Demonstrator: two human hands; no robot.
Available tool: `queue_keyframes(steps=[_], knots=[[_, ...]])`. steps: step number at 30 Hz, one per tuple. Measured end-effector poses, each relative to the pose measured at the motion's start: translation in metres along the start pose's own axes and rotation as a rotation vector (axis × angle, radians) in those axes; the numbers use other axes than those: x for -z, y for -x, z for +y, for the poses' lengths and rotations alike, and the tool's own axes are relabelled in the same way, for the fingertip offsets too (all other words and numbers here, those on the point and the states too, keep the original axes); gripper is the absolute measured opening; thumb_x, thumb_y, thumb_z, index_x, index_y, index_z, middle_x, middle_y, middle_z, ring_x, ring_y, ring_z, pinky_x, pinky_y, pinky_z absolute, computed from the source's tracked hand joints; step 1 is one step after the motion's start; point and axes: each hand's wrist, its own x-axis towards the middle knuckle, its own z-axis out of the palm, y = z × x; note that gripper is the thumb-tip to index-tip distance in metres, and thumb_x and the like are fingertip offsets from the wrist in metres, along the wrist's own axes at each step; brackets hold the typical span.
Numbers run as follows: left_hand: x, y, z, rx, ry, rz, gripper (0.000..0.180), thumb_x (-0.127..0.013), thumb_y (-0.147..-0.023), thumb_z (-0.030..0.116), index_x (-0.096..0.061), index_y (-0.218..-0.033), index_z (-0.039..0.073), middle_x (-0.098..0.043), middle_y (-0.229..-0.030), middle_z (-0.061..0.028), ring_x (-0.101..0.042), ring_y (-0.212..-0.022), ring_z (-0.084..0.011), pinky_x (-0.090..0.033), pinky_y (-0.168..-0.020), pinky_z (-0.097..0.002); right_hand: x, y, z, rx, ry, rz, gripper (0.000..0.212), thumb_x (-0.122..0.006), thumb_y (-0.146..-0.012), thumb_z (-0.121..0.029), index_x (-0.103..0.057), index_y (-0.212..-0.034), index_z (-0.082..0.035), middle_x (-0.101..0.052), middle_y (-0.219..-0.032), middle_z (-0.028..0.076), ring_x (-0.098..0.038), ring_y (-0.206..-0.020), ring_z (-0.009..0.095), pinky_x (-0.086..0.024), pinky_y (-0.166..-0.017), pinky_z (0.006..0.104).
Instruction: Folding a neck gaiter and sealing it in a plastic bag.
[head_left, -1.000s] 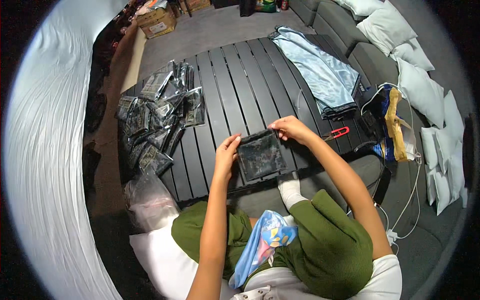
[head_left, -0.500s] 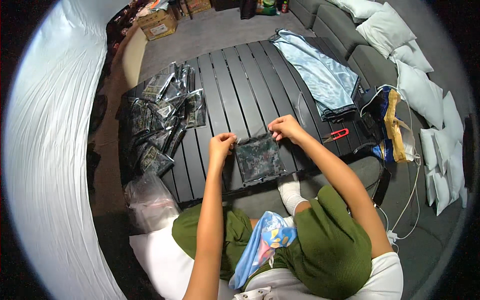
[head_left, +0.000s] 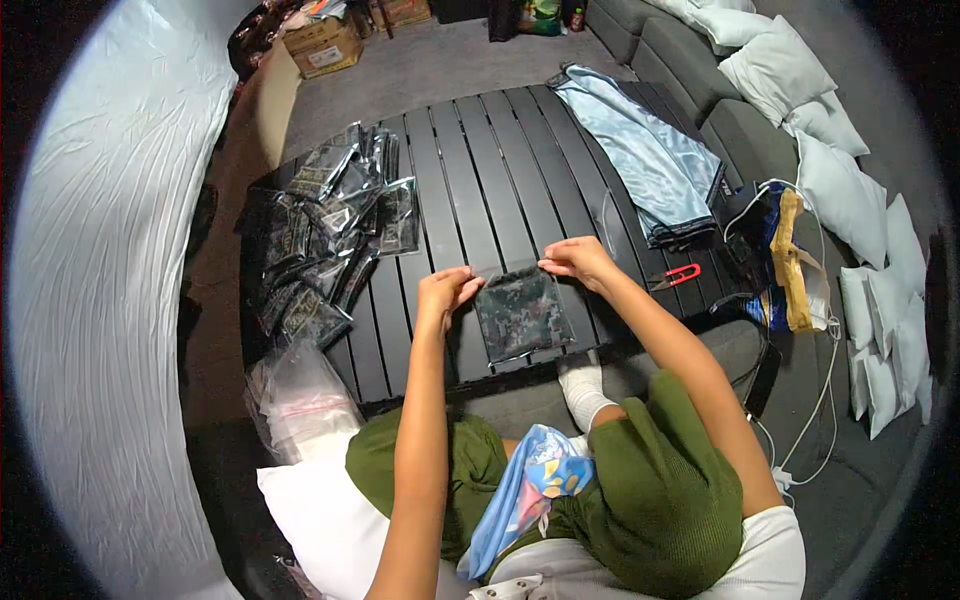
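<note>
A clear plastic bag with a folded dark camouflage cloth (head_left: 525,318) inside lies at the near edge of the black slatted table (head_left: 480,180). My left hand (head_left: 447,295) pinches the bag's upper left corner. At the upper right corner, my right hand (head_left: 578,262) has its thumb and fingertips closed on the plastic. The bag's top edge is stretched between both hands. To the left, several similar flat packets (head_left: 335,215) lie in a loose heap.
Red-handled thread snips (head_left: 678,276) lie right of my right hand. Beyond them are folded light-blue satin cloth (head_left: 645,150), a yellow-and-blue bag (head_left: 792,265) and white cables (head_left: 832,370). Clear plastic bags (head_left: 305,400) rest beside my left leg. White cushions (head_left: 840,180) line the grey sofa.
The whole view has shifted slightly. Both hands stay at the bag's upper corners, and the bag lies nearly in the same place.
</note>
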Motion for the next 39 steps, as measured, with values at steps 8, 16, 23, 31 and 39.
queue_keyframes(steps=[8, 16, 23, 31, 39], knots=[[0.000, 0.001, 0.002, 0.023, 0.049, -0.023, 0.019, -0.056, -0.081, 0.003, -0.055, -0.095, -0.009, -0.061, -0.083, -0.0167, -0.065, -0.076, -0.0257, -0.056, -0.061, -0.0248, -0.001, 0.004, 0.001, -0.009, -0.037, 0.014, 0.015, -0.056, -0.079, 0.000, -0.055, -0.090, 0.012, -0.061, -0.086, 0.019, -0.064, -0.081, 0.027, -0.055, -0.070, 0.0280], [-0.005, 0.002, -0.003, 0.025, 0.076, -0.057, 0.022, -0.055, -0.084, 0.008, -0.051, -0.098, -0.007, -0.057, -0.089, -0.0137, -0.063, -0.083, -0.0308, -0.057, -0.062, -0.0260, 0.000, 0.005, 0.000, -0.048, -0.065, -0.009, 0.015, -0.057, -0.080, -0.001, -0.054, -0.091, 0.010, -0.060, -0.085, 0.017, -0.064, -0.080, 0.028, -0.056, -0.069, 0.0293], [-0.001, -0.001, -0.008, 0.026, 0.116, -0.049, 0.024, -0.054, -0.085, 0.009, -0.048, -0.102, -0.006, -0.055, -0.094, -0.0146, -0.062, -0.088, -0.0325, -0.057, -0.065, -0.0301, -0.003, 0.008, 0.001, -0.029, -0.062, 0.007, 0.013, -0.056, -0.081, -0.003, -0.055, -0.087, 0.008, -0.060, -0.084, 0.018, -0.064, -0.079, 0.028, -0.056, -0.068, 0.0310], [-0.002, 0.006, -0.008, -0.044, 0.078, -0.029, 0.022, -0.058, -0.083, 0.012, -0.054, -0.099, -0.004, -0.058, -0.092, -0.0105, -0.063, -0.084, -0.0265, -0.056, -0.066, -0.0324, -0.005, 0.012, 0.001, 0.018, -0.012, 0.009, 0.013, -0.056, -0.082, -0.005, -0.056, -0.087, 0.007, -0.061, -0.085, 0.016, -0.064, -0.079, 0.026, -0.056, -0.066, 0.0299], [-0.001, 0.006, -0.008, -0.113, -0.051, -0.042, 0.021, -0.062, -0.080, 0.011, -0.057, -0.095, -0.003, -0.061, -0.086, -0.0097, -0.063, -0.079, -0.0186, -0.054, -0.061, -0.0263, -0.003, 0.015, 0.001, 0.099, 0.127, -0.016, 0.015, -0.058, -0.082, -0.006, -0.057, -0.091, 0.005, -0.062, -0.086, 0.012, -0.064, -0.077, 0.020, -0.054, -0.065, 0.0252]])
